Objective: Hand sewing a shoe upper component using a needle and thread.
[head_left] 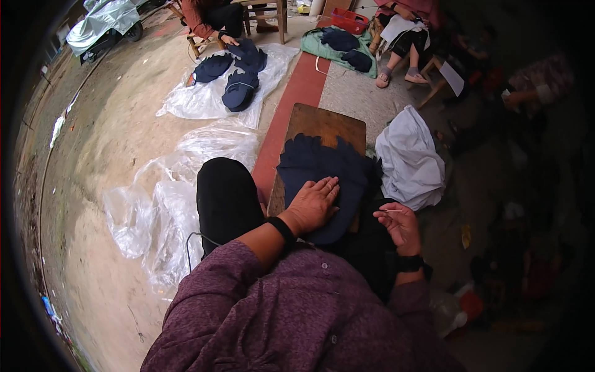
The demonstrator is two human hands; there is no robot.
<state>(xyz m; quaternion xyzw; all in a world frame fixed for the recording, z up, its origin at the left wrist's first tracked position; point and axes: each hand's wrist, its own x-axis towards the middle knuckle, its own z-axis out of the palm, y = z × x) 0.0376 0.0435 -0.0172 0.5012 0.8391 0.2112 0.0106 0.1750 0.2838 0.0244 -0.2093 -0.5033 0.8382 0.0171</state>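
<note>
A dark navy cloth piece (pixel 310 162) with a jagged far edge and a rounded near end lies over a wooden stool top (pixel 327 121) in front of me. My left hand (pixel 313 204) rests flat on this cloth, fingers stretched out and pointing to the right. Off the cloth's right side, above my dark trouser leg, my right hand (pixel 403 228) is closed in a pinch. Between its thumb and fingertips shows a thin, pale stick (pixel 390 211); its exact kind is too small to make out.
A white cloth bundle (pixel 410 158) stands right of the stool. Clear plastic sheeting (pixel 170 211) covers ground at left. Farther off, navy pieces (pixel 240 92) lie on plastic beside a seated person's hand (pixel 230 39). Another seated person, a green cloth (pixel 316 44) and a red basket (pixel 350 22) are at the back.
</note>
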